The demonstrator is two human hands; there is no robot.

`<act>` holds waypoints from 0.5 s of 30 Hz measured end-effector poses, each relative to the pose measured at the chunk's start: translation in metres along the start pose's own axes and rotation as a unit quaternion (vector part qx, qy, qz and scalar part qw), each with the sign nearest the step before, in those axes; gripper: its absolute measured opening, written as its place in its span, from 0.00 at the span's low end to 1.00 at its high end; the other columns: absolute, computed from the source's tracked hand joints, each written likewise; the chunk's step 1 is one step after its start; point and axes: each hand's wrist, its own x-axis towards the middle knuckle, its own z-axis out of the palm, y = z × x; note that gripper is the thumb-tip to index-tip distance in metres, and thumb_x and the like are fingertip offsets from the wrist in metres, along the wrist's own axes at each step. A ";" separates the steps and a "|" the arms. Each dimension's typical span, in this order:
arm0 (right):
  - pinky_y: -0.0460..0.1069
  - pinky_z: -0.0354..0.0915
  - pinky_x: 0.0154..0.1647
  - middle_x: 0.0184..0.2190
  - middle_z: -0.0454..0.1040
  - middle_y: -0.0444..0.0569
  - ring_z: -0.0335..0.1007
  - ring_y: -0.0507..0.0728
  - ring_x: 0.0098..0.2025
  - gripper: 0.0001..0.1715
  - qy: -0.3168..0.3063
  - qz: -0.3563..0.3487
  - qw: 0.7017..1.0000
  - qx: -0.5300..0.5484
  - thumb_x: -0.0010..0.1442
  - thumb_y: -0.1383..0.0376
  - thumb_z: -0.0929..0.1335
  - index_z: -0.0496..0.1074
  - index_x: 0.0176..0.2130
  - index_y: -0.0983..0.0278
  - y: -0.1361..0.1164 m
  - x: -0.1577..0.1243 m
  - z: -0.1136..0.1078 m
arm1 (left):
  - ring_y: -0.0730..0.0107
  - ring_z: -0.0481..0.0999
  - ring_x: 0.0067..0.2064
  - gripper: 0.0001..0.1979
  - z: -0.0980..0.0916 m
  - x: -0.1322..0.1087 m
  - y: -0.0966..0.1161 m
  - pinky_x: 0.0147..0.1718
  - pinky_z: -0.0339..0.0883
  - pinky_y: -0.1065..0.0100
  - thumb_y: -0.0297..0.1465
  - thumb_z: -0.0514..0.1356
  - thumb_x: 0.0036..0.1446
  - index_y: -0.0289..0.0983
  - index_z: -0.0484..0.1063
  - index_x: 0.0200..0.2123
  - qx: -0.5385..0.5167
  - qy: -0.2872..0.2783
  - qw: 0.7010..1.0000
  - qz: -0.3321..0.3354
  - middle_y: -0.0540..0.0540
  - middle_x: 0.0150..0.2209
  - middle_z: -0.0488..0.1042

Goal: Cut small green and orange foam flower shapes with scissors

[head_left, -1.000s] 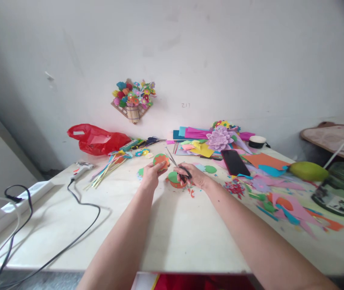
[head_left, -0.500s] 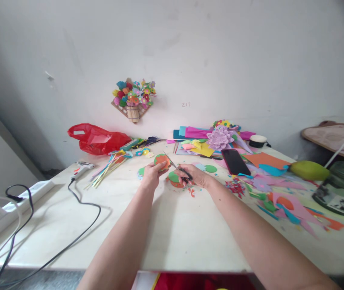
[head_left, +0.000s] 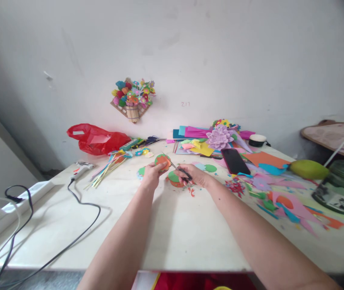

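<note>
My left hand point(head_left: 150, 174) pinches a round foam piece point(head_left: 162, 160), orange in the middle with a green rim, and holds it up above the table. My right hand point(head_left: 193, 175) is closed on a pair of scissors point(head_left: 176, 166) with dark handles; the blades point up and left and their tips meet the edge of the foam piece. On the table just below the hands lie a green foam disc point(head_left: 173, 176) over an orange one, with small red offcuts beside them.
Coloured foam sheets point(head_left: 194, 133), a purple paper flower point(head_left: 219, 137), a black phone point(head_left: 235, 161) and scattered offcuts point(head_left: 283, 201) cover the right side. A glue gun point(head_left: 81, 168) with its cable, a power strip point(head_left: 23, 197), a red bag point(head_left: 98, 139) and flower sticks point(head_left: 108, 167) lie on the left.
The scissor blades have closed in on the foam piece's edge, tips shifting left. The left hand has turned the piece slightly. The view has barely moved.
</note>
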 end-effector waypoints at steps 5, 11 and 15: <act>0.40 0.47 0.11 0.19 0.69 0.42 0.61 0.45 0.15 0.15 0.004 0.005 1.000 0.002 0.56 0.56 0.68 0.65 0.31 0.66 0.000 0.000 0.001 | 0.67 0.76 0.30 0.16 0.001 0.000 0.000 0.36 0.70 0.65 0.29 0.72 0.28 0.30 0.77 0.25 -0.001 0.001 1.000 0.005 0.43 0.26 0.77; 0.39 0.47 0.11 0.20 0.70 0.42 0.61 0.45 0.15 0.15 0.002 0.005 1.000 0.007 0.56 0.56 0.68 0.65 0.31 0.66 -0.001 -0.001 0.001 | 0.67 0.76 0.30 0.15 0.001 0.000 -0.001 0.36 0.70 0.65 0.29 0.72 0.28 0.31 0.76 0.25 -0.005 0.001 1.000 0.009 0.44 0.26 0.77; 0.40 0.47 0.10 0.19 0.69 0.42 0.61 0.45 0.15 0.14 0.011 0.009 1.000 0.008 0.55 0.57 0.68 0.65 0.30 0.66 -0.001 0.000 0.002 | 0.66 0.77 0.31 0.15 0.001 0.000 -0.001 0.38 0.70 0.64 0.29 0.72 0.28 0.31 0.76 0.25 -0.007 0.005 1.000 0.008 0.44 0.26 0.77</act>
